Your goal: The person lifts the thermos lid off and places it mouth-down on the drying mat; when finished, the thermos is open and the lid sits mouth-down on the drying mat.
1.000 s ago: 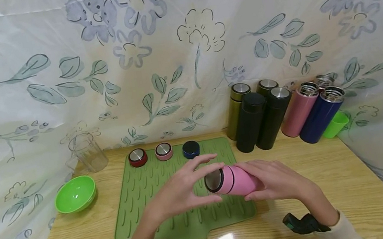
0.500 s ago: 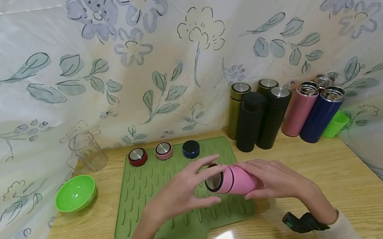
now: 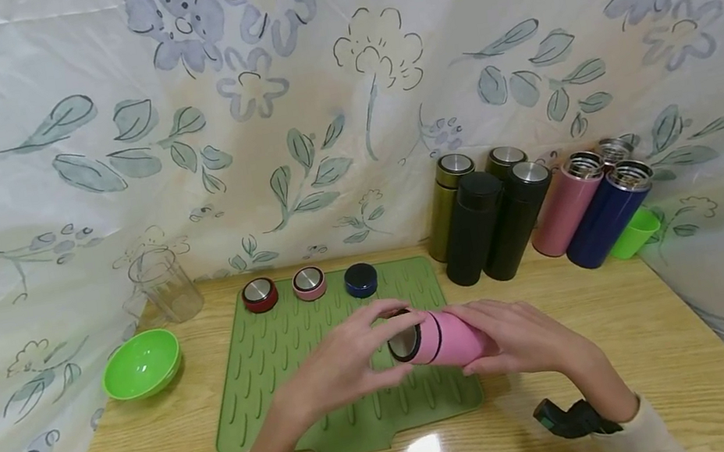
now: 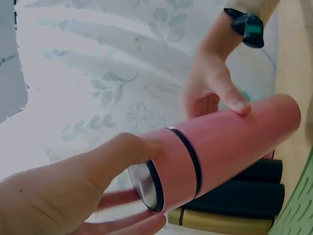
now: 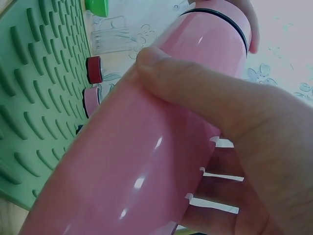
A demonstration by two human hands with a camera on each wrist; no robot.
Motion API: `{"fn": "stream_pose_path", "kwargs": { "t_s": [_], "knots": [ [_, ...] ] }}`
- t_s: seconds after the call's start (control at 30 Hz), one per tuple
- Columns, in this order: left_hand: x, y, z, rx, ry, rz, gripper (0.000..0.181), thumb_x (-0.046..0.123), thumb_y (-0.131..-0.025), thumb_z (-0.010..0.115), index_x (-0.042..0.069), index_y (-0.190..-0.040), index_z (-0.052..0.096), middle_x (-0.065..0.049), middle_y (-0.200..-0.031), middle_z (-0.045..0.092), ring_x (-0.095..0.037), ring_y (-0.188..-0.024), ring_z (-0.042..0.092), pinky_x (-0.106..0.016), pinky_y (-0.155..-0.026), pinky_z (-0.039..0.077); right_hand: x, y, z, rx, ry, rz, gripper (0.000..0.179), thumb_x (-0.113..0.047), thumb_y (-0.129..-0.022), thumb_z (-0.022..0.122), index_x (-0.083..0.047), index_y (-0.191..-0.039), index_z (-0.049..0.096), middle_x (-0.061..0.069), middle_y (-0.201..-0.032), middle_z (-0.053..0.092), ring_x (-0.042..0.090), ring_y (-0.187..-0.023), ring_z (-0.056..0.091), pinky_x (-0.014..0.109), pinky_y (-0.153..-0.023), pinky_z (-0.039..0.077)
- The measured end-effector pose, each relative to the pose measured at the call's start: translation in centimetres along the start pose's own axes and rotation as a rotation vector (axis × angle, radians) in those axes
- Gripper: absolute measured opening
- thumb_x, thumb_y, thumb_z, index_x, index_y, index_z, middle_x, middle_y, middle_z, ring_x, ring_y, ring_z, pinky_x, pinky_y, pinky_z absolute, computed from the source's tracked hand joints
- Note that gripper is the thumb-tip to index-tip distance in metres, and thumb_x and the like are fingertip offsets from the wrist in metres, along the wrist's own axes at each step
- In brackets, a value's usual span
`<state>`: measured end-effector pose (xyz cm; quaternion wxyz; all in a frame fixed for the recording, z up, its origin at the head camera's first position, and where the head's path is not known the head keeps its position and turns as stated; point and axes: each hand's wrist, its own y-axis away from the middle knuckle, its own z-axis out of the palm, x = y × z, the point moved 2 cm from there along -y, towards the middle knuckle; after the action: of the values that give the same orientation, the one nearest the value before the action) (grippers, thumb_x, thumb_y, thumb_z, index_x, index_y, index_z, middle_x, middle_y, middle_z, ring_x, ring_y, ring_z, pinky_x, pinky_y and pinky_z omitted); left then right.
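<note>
- Compared with a second ago, the left hand (image 3: 347,359) is drawing its thumb and fingers slightly closer round the lid (image 4: 173,171) of the pink bottle (image 3: 458,341); the right hand (image 3: 528,334) is holding the same place, and everything on the counter (image 3: 637,348) is staying put.
- The left hand's grip is pinching the lid between thumb and fingers; the right hand's grip is wrapping round the bottle's body.
- That one bottle is tilting in the air over the right part of the green mat (image 3: 284,365), its lid end pointing left.
- Three loose caps are lying along the mat's back edge: a dark red cap (image 3: 260,296), a pink cap (image 3: 309,285) and a blue cap (image 3: 361,282).
- Seven more bottles are standing at the back right, four closed and three open-mouthed, the latter including one blue bottle (image 3: 609,214).
- One green cup (image 3: 637,233) is sitting beside them.
- One green bowl (image 3: 142,365) and one clear pitcher (image 3: 171,289) are standing on the left.
</note>
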<state>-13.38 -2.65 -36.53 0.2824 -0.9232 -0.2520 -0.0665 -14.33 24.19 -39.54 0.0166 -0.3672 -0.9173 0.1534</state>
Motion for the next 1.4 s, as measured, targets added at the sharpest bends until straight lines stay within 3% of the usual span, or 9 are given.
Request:
{"fn": "stream_pose_path", "kwargs": {
  "t_s": [0.2, 0.4, 0.6, 1.0, 1.4],
  "knots": [
    [-0.01, 0.05, 0.03, -0.012, 0.041, -0.033, 0.063, 0.036, -0.085, 0.073, 0.028, -0.143, 0.048, -0.004, -0.146, 0.045, -0.02, -0.129, 0.052, -0.035, -0.098, 0.053, 0.01, 0.05, 0.03, -0.016, -0.012, 0.009, 0.077, -0.06, -0.079, 0.069, -0.017, -0.14, 0.05, -0.001, -0.125, 0.065, 0.013, -0.108, 0.064, 0.032, -0.077, 0.057],
    [0.07, -0.09, 0.02, -0.012, 0.059, -0.081, 0.062, 0.037, -0.085, 0.074, 0.029, -0.142, 0.049, -0.003, -0.142, 0.049, -0.016, -0.122, 0.056, -0.032, -0.095, 0.054, 0.04, 0.1, -0.09, -0.023, -0.005, 0.021, 0.077, -0.06, -0.079, 0.069, -0.017, -0.139, 0.05, -0.001, -0.126, 0.064, 0.015, -0.109, 0.063, 0.034, -0.077, 0.057],
    [0.24, -0.13, 0.26, -0.008, 0.0, -0.027, 0.062, 0.031, -0.084, 0.075, 0.027, -0.141, 0.05, -0.005, -0.147, 0.044, -0.022, -0.133, 0.048, -0.038, -0.098, 0.053, 0.06, 0.07, 0.03, -0.013, 0.005, 0.006, 0.077, -0.06, -0.079, 0.07, -0.016, -0.139, 0.051, 0.0, -0.125, 0.065, 0.014, -0.109, 0.064, 0.032, -0.076, 0.057],
    [0.25, -0.01, 0.32, -0.021, 0.099, -0.112, 0.063, 0.035, -0.084, 0.074, 0.028, -0.142, 0.048, -0.003, -0.149, 0.043, -0.022, -0.133, 0.049, -0.04, -0.101, 0.051, 0.03, 0.13, 0.03, -0.011, -0.003, 0.005, 0.078, -0.059, -0.077, 0.072, -0.016, -0.139, 0.05, -0.001, -0.124, 0.065, 0.013, -0.108, 0.064, 0.03, -0.075, 0.056],
    [0.3, -0.16, 0.39, -0.015, 0.088, -0.119, 0.066, 0.037, -0.083, 0.075, 0.027, -0.142, 0.048, -0.003, -0.148, 0.044, -0.021, -0.131, 0.051, -0.038, -0.099, 0.053, 0.14, 0.08, -0.12, -0.006, -0.009, -0.004, 0.078, -0.056, -0.077, 0.074, -0.015, -0.139, 0.05, 0.001, -0.126, 0.065, 0.015, -0.109, 0.064, 0.032, -0.077, 0.057]
  ]
}}
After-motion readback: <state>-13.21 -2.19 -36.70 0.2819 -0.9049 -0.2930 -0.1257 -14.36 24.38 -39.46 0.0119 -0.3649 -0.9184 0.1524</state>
